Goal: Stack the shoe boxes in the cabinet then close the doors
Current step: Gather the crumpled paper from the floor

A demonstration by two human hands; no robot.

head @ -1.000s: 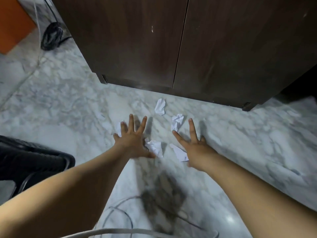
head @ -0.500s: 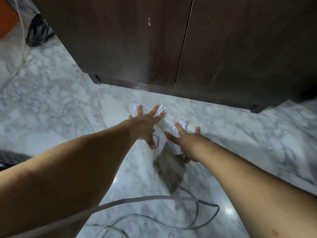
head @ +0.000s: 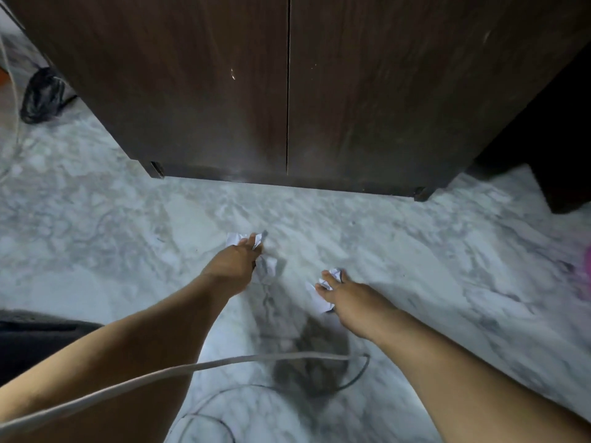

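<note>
The dark brown cabinet point(head: 224, 91) stands ahead with both doors shut, a thin seam between them. No shoe boxes are in view. On the marble floor in front of it lie crumpled white paper scraps. My left hand point(head: 233, 266) is closed on some of the paper scraps point(head: 267, 266), with white bits sticking out above and below the fingers. My right hand point(head: 348, 292) is closed on other paper scraps point(head: 319, 298), a little nearer to me and to the right.
A black bag point(head: 41, 97) lies on the floor left of the cabinet. A grey cable point(head: 224, 362) crosses over my left forearm. A thin dark wire point(head: 351, 378) loops on the floor. A dark object point(head: 32, 340) sits at left. Something pink point(head: 587, 266) shows at the right edge.
Both hands went from spread fingers over the scattered scraps to fingers closed on them. The scraps are gathered into the hands. The view has shifted closer to the cabinet.
</note>
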